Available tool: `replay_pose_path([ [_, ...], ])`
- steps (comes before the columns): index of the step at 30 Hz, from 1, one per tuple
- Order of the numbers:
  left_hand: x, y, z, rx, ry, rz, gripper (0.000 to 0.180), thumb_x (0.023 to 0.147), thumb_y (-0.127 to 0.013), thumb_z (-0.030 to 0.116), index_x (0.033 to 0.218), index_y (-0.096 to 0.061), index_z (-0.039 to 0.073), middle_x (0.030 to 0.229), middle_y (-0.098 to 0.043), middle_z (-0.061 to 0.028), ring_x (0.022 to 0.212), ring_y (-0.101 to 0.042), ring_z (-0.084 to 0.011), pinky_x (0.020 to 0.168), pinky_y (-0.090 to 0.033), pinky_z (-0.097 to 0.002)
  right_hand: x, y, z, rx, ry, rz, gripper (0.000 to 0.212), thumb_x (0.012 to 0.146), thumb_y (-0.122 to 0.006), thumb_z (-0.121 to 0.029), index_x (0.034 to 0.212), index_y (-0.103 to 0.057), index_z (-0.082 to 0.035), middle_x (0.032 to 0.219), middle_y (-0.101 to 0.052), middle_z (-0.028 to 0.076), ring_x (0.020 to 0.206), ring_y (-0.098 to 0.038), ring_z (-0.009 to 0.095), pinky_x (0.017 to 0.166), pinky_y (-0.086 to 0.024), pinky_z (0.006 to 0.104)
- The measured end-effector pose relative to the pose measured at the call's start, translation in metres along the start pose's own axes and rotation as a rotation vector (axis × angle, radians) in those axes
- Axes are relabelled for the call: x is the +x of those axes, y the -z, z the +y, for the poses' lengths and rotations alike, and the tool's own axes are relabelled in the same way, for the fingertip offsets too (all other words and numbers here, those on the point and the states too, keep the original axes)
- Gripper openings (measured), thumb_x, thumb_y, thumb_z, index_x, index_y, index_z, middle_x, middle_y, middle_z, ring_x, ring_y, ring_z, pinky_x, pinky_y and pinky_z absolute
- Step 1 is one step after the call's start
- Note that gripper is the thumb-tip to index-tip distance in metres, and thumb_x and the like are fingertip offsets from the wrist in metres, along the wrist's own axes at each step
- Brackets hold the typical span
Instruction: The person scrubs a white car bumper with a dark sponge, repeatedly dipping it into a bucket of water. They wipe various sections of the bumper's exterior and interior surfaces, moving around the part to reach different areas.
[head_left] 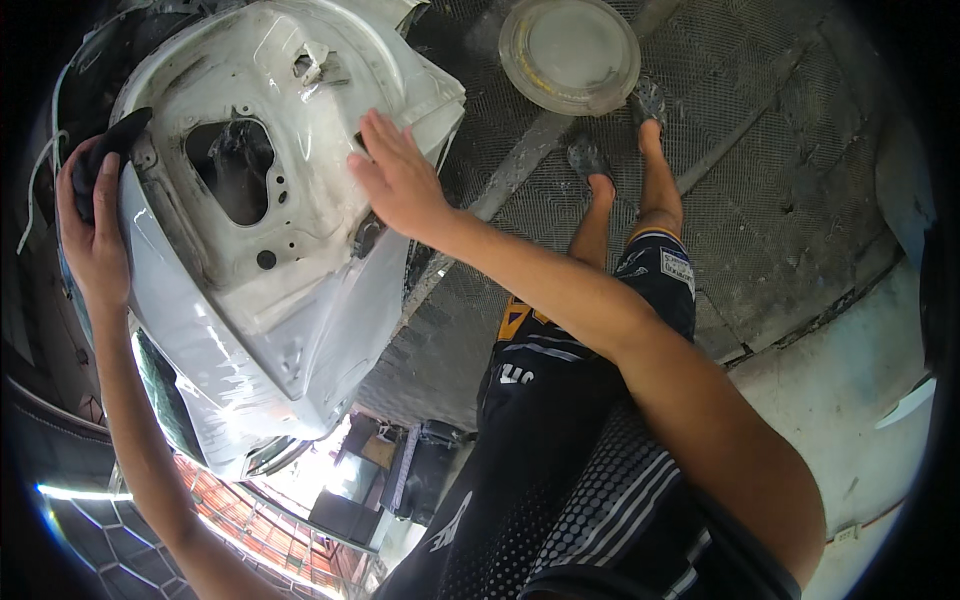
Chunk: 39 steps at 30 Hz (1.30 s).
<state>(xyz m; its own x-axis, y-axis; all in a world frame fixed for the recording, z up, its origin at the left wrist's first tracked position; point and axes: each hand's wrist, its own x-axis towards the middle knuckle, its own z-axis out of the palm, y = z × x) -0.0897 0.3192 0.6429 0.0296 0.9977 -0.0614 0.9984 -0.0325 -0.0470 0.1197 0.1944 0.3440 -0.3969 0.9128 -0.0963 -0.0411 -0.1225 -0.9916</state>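
Head view, looking down: the white door-like panel [325, 200] is on the left side of the scene, reaching from the far edge toward the near side. It has a large dark opening [232, 172] in its middle, with several small round holes close by. My left hand [95, 232] is at its left edge, thumb and fingers closed around a black piece [125, 132]; I cannot tell whether that piece is fixed to the panel. My right hand [402, 182] is at the panel's right side, back of the hand toward me, fingers extended and slightly apart, with nothing in its grasp; I cannot tell whether the palm touches the surface. Just nearer than this hand, a small dark fitting [368, 237] sits on the panel's right edge. Farther off, right of the panel, a round pale lid-like object [570, 55] is on the dark textured floor [770, 150], close to my dark footwear [590, 157]. On the near right is a pale surface [830, 400].
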Motion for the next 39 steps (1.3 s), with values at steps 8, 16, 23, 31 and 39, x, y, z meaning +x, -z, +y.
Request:
replay_pose_path([
  [8, 0.001, 0.001, -0.004, -0.002, -0.017, 0.008, 0.035, 0.106, -0.064, 0.029, 0.133, -0.065, 0.006, 0.126, -0.068, -0.0120, 0.117, -0.065, -0.0231, 0.107, -0.045, -0.0335, 0.007, 0.012, 0.006, 0.058, 0.164, -0.075, 0.063, 0.108, -0.048, -0.034, 0.154, -0.040, 0.008, 0.165, -0.033, 0.028, 0.155, -0.029, 0.044, 0.128, -0.019, 0.0525],
  [16, -0.002, -0.005, -0.002, -0.095, -0.008, 0.013, 0.034, 0.105, -0.066, 0.027, 0.133, -0.065, 0.009, 0.123, -0.069, -0.0104, 0.111, -0.066, -0.0204, 0.101, -0.048, -0.0315, 0.016, 0.013, -0.028, -0.512, 0.516, -0.325, 0.066, 0.105, -0.049, -0.038, 0.149, -0.046, 0.011, 0.163, -0.037, 0.028, 0.155, -0.030, 0.039, 0.128, -0.018, 0.0550],
  [23, -0.004, -0.010, 0.007, -0.200, 0.012, 0.061, 0.033, 0.102, -0.069, 0.026, 0.129, -0.065, 0.007, 0.110, -0.072, -0.0095, 0.103, -0.067, -0.0167, 0.097, -0.050, -0.0303, 0.007, -0.007, -0.051, -0.513, 0.502, -0.244, 0.057, 0.106, -0.046, -0.033, 0.142, -0.054, 0.009, 0.155, -0.050, 0.024, 0.151, -0.040, 0.033, 0.126, -0.023, 0.0549],
  [31, 0.002, -0.007, 0.012, -0.159, 0.018, 0.071, 0.035, 0.101, -0.070, 0.030, 0.128, -0.065, 0.008, 0.109, -0.072, -0.0119, 0.101, -0.069, -0.0210, 0.095, -0.051, -0.0320, 0.087, -0.007, -0.033, -0.652, 0.550, -0.189, 0.052, 0.102, -0.047, -0.027, 0.140, -0.057, 0.008, 0.155, -0.051, 0.020, 0.148, -0.043, 0.033, 0.124, -0.028, 0.0496],
  [39, -0.006, -0.006, 0.010, -0.167, 0.019, 0.053, 0.033, 0.104, -0.067, 0.024, 0.129, -0.064, 0.004, 0.114, -0.069, -0.0095, 0.106, -0.065, -0.0190, 0.100, -0.048, -0.0306, 0.022, 0.003, -0.042, -0.606, 0.576, -0.251, 0.054, 0.102, -0.046, -0.027, 0.142, -0.055, 0.008, 0.156, -0.050, 0.022, 0.150, -0.042, 0.031, 0.126, -0.025, 0.0488],
])
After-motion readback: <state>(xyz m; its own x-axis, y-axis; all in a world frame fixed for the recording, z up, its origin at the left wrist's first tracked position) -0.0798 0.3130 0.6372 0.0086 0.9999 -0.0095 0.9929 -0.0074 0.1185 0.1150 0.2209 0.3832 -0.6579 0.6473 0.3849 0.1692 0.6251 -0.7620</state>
